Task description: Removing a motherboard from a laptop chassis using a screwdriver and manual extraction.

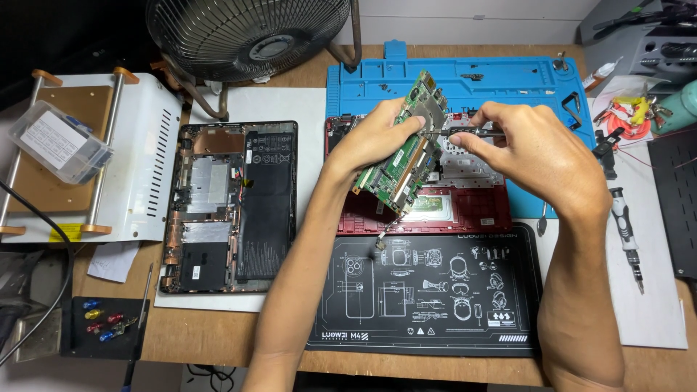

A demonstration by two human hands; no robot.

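- While our left hand [377, 134] pinches the green board [403, 149] by its upper edge, we hold it tilted on end above the red laptop shell [421, 214].
- Our right hand [534, 156] is closed around thin tweezers [465, 132], thumb and fingers pressed on them; their tips meet the top of the board just beside our left fingertips.
- Below the board a small cable end [380, 241] dangles over the black mat [428, 290] with white line drawings.
- We see the red shell lying partly on a blue work mat [465, 76], whose trays hold a few screws.
- To the left, the laptop's black bottom case [231, 207] lies open on a white sheet, battery showing.
- Farther left stands a white machine [141, 163] with a clear plastic box [58, 141] on it.
- A fan [247, 33] stands at the back of the tabletop [210, 334].
- At the right lies a screwdriver [626, 236], well apart from our hands.
- Coloured bits [102, 323] rest on a small black pad at the near left corner.
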